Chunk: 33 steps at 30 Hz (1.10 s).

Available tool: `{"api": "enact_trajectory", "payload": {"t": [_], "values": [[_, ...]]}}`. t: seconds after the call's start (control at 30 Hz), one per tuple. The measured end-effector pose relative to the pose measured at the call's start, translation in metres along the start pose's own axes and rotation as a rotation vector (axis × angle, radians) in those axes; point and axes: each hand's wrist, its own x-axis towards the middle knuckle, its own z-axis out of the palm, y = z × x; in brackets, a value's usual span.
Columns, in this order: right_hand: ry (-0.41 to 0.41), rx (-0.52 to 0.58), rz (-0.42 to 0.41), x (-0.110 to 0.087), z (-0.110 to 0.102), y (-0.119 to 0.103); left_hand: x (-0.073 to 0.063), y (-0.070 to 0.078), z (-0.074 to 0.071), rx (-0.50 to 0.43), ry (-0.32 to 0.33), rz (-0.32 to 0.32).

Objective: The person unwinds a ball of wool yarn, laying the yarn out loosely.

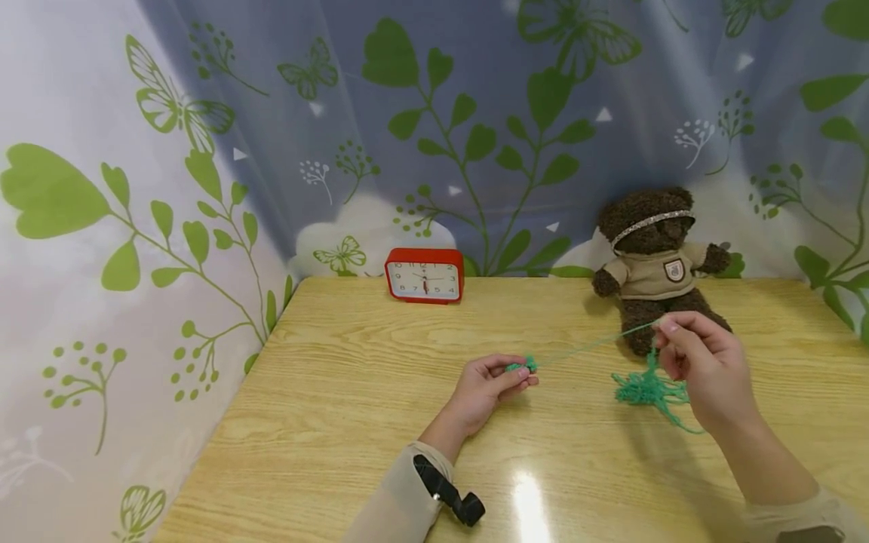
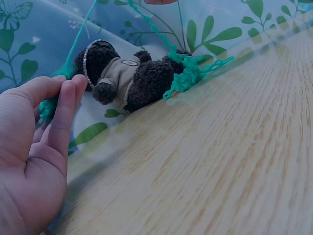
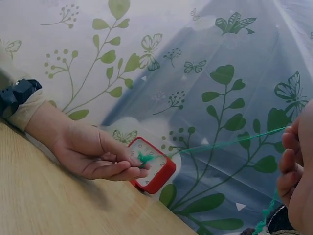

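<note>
My left hand pinches a small bunch of green yarn between thumb and fingers, above the table. From it a thin strand runs taut, up and to the right, to my right hand, which pinches it at the fingertips. Below the right hand dangles a loose green yarn tangle with stray loops. The left wrist view shows part of the bunch behind the left fingers, and the tangle farther off. In the right wrist view, curled right fingers hold the strand at the edge.
A red alarm clock stands at the back of the wooden table. A brown teddy bear in a beige shirt sits at the back right, behind the yarn tangle. Leaf-patterned curtains hang behind and at left.
</note>
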Motion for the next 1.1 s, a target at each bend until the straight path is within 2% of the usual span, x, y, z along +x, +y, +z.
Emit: {"api": "enact_trajectory", "payload": {"t": [0.13,0.2,0.3,0.37,0.43,0.47,0.57,0.6,0.63,0.7,0.8,0.93,1.0,1.1], "values": [[0.093,0.114,-0.013,0.002,-0.004,-0.005,0.001,0.0,-0.001,-0.015,0.05,0.002],[0.142,0.137,-0.012,0.004,-0.007,-0.007,0.001,0.001,-0.001,-0.022,0.059,0.0],[0.196,0.108,0.011,0.005,-0.013,-0.007,0.001,0.001,-0.002,-0.043,0.06,-0.013],[0.19,0.025,0.063,0.006,-0.018,-0.007,0.001,0.001,-0.002,-0.065,0.065,-0.018],[0.122,-0.173,0.17,0.007,-0.023,-0.007,0.001,0.001,-0.002,-0.079,0.072,-0.019],[0.057,-0.3,0.235,0.007,-0.025,-0.006,0.001,0.002,-0.002,-0.08,0.074,-0.017],[-0.212,-0.677,0.421,0.006,-0.03,-0.002,0.0,0.002,-0.001,-0.077,0.076,-0.013],[-0.307,-0.772,0.462,0.005,-0.03,0.001,0.0,0.003,-0.001,-0.074,0.076,-0.012],[-0.39,-0.82,0.498,0.004,-0.029,0.005,-0.001,0.003,-0.001,-0.071,0.076,-0.012],[-0.512,-0.84,0.567,0.002,-0.028,0.013,-0.001,0.003,-0.001,-0.065,0.075,-0.013],[-0.612,-0.819,0.635,0.0,-0.026,0.023,-0.002,0.002,0.0,-0.036,0.066,-0.01],[-0.649,-0.807,0.675,-0.004,-0.019,0.03,-0.001,0.001,0.0,0.007,0.048,0.0],[-0.663,-0.797,0.66,-0.005,-0.014,0.032,0.0,0.0,0.0,0.014,0.042,0.003],[-0.674,-0.782,0.593,-0.007,-0.003,0.035,0.0,0.0,0.0,0.021,0.031,-0.002]]}}
